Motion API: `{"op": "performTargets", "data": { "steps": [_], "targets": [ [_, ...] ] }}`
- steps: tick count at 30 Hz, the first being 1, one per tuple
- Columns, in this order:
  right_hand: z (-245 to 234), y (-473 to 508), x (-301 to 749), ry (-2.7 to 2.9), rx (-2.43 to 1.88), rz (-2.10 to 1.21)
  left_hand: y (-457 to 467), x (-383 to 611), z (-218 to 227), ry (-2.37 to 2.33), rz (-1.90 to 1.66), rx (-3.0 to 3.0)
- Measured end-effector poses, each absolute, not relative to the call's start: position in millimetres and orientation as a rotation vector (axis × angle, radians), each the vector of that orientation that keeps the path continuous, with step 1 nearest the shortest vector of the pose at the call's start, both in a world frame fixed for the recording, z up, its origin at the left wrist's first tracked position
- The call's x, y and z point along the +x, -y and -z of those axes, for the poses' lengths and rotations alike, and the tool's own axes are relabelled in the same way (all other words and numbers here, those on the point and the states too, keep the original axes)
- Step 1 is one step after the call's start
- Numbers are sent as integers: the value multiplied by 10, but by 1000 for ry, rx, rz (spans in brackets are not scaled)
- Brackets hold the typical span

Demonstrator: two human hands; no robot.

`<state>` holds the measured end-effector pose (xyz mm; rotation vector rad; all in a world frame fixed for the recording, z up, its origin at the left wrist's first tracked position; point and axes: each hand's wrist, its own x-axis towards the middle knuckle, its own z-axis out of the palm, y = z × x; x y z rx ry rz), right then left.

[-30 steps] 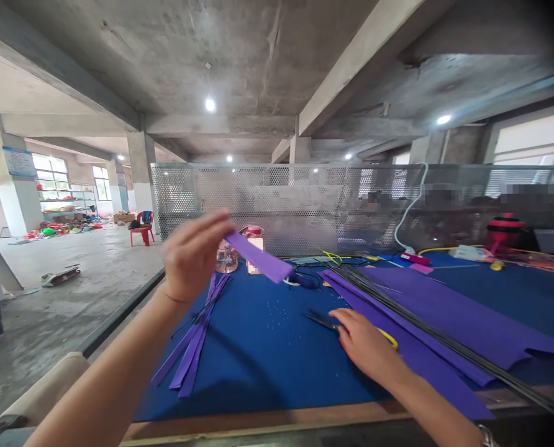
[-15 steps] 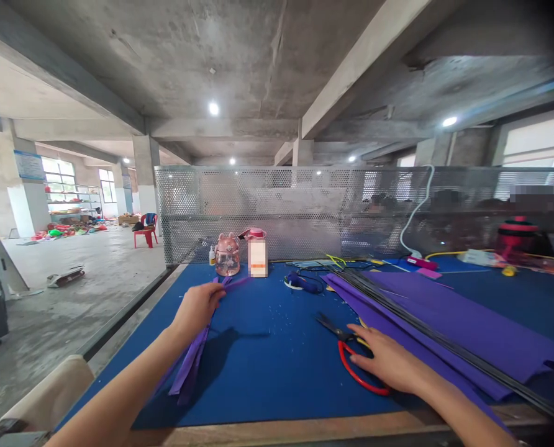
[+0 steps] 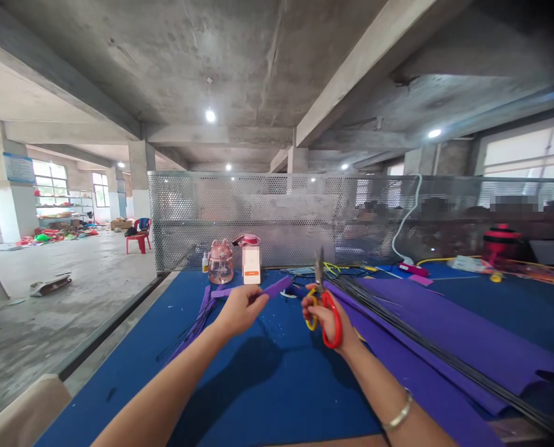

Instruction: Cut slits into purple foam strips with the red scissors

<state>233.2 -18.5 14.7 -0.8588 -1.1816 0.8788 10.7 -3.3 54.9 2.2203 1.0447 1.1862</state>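
Note:
My left hand (image 3: 243,309) pinches a narrow purple strip (image 3: 277,287), whose end sticks out to the right of my fingers. To its right, my right hand (image 3: 329,320) has its fingers in the handles of a pair of scissors (image 3: 331,320), one loop red and the other yellow. The dark blades point up and away from me, apart from the strip. Behind my left hand lie more purple strips (image 3: 205,308) with thin dark wires. On the right, large purple sheets (image 3: 417,310) lie under a bundle of long black wires (image 3: 426,338).
A pink bottle (image 3: 220,264) and a phone (image 3: 251,266) with a lit screen stand at the back of the blue table (image 3: 277,397). Behind them rises a perforated metal screen (image 3: 286,230). Cables and a pink power strip (image 3: 413,269) lie at the back right.
My right hand has lifted the scissors off the table and turned their blades upward. My left hand has moved right with a purple strip, towards the scissors.

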Motion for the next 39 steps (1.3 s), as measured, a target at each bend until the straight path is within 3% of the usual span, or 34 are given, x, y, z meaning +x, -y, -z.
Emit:
{"op": "performTargets", "data": {
  "steps": [3, 7, 14, 24, 39],
  "targets": [
    [-295, -12, 2028, 1143, -799, -1011, -18, 27, -276, -1144, -1155, 2143],
    [-359, -82, 1766, 1222, -736, -1161, 60, -114, -247, -1202, -1111, 2113],
    [-280, 15, 1699, 1351, -747, -1102, 137, -256, -297, -1195, -863, 2157],
    [-241, 176, 1751, 1387, -641, -1047, 105, -137, -105, -1130, -1124, 2524],
    [-196, 173, 1765, 1596, -662, -1101, 247, -37, -96, -1467, -829, 2478]
  ]
}}
